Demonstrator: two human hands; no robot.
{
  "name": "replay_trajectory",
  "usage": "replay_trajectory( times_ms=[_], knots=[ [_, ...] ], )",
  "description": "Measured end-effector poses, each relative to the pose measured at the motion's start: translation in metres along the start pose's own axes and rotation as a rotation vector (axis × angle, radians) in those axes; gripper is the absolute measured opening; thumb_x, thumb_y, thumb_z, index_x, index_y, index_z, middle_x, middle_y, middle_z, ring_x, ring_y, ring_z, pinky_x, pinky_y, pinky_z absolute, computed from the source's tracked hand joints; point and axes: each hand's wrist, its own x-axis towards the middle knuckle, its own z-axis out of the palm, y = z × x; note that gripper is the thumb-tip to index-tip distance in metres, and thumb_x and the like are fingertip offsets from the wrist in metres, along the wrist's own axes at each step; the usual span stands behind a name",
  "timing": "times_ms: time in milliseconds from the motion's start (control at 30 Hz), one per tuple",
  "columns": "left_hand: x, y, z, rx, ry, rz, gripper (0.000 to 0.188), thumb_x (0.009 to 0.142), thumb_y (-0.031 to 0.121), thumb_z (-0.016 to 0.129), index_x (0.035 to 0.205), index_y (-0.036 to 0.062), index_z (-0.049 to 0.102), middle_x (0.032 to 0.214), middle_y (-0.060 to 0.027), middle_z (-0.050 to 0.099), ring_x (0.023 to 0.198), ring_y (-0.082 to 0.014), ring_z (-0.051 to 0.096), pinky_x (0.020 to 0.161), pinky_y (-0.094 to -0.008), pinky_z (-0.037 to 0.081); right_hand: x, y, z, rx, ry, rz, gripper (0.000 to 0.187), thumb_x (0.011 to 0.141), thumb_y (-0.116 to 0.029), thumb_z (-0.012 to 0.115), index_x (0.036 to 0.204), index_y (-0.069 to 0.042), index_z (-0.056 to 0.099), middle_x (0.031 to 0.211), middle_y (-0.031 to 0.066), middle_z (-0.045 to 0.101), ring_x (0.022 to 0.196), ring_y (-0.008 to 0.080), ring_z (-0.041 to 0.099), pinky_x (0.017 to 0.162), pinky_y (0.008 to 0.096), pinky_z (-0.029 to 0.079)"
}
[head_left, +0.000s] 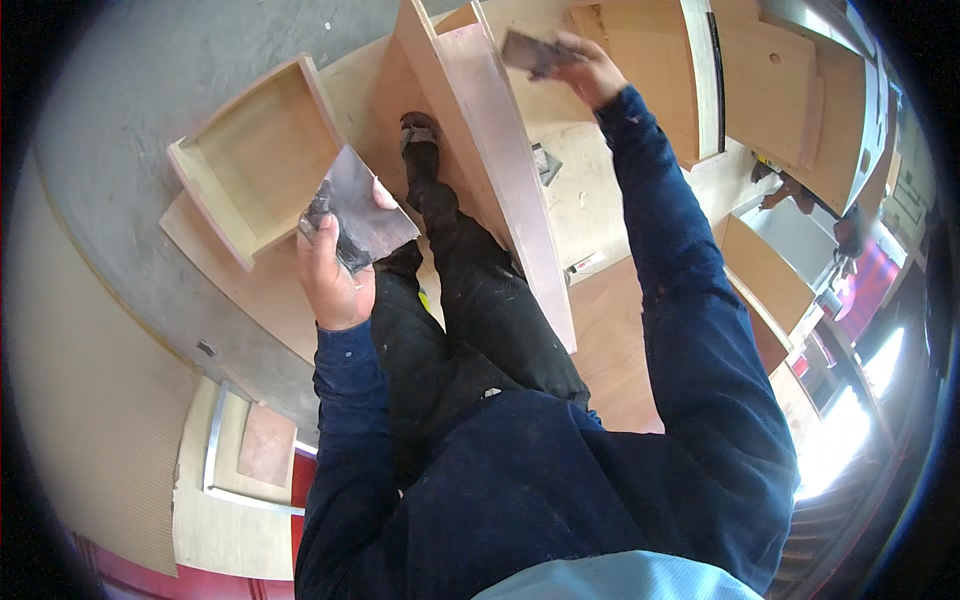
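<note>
My left hand (338, 278) grips a grey flat plate (375, 228), which has dark smears and a dab of pinkish paste at its edge. The thumb lies on its near side. Farther off to the right, my right hand (592, 78) holds a dark flat rectangular piece (527, 52); whether it is a scraper or a sanding pad I cannot make out. That piece is above the top edge of a long upright wooden panel (510, 160) with a pale pinkish coat. I cannot tell if it touches the panel. My legs are on either side of the panel's near part.
An open wooden drawer box (262, 150) lies at the left. More wooden cabinet parts (640, 60) stand at the far right. A small dark pad (546, 165) and a white tube (585, 264) lie right of the panel. A co-worker's hand (790, 192) shows at the right.
</note>
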Motion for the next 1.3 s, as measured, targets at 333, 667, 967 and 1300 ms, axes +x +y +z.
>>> replay_trajectory(
  times_ms=[333, 667, 967, 1300],
  knots=[
    [-0.007, -0.014, 0.005, 0.262, 0.104, 0.157, 0.026, 0.099, 0.014, 0.056, 0.119, -0.0024, 0.054, 0.108, -0.007, 0.063, 0.095, -0.014, 0.059, 0.087, -0.0299, 0.047, -0.111, -0.065, 0.12, -0.729, -0.161, -0.275, 0.054, 0.072, 0.022, 0.046, 0.119, 0.002, 0.063, 0.124, 0.016, 0.065, 0.116, 0.0288, 0.062, 0.101, 0.036, 0.047],
    [-0.02, -0.016, 0.025, 0.725, 0.132, 0.38, 0.025, 0.098, 0.017, 0.057, 0.114, -0.0022, 0.055, 0.096, -0.013, 0.064, 0.084, -0.0201, 0.062, 0.077, -0.0324, 0.05, -0.142, -0.037, 0.219, -1.278, -0.151, -0.417, 0.053, 0.071, -0.008, 0.074, 0.122, -0.017, 0.064, 0.128, 0.0099, 0.057, 0.125, 0.0313, 0.051, 0.098, 0.045, 0.044],
    [-0.017, 0.01, 0.001, 0.345, 0.245, 0.357, 0.022, 0.101, 0.018, 0.056, 0.107, -0.0022, 0.053, 0.099, -0.0089, 0.063, 0.088, -0.0141, 0.059, 0.078, -0.0292, 0.048, -0.1, 0.015, 0.13, -1.677, 0.239, -0.559, 0.043, 0.081, -0.013, 0.067, 0.123, -0.019, 0.064, 0.13, 0.0099, 0.056, 0.127, 0.0345, 0.048, 0.099, 0.0497, 0.042],
    [-0.062, -0.005, -0.054, 0.358, 0.231, 0.255, 0.023, 0.101, 0.016, 0.054, 0.114, -0.003, 0.054, 0.106, -0.0078, 0.063, 0.093, -0.0132, 0.059, 0.083, -0.0289, 0.049, -0.132, 0.067, 0.144, -1.542, 0.14, -0.488, 0.045, 0.077, -0.01, 0.069, 0.12, -0.02, 0.067, 0.128, 0.0093, 0.058, 0.121, 0.0324, 0.054, 0.096, 0.0471, 0.046]
  ],
)
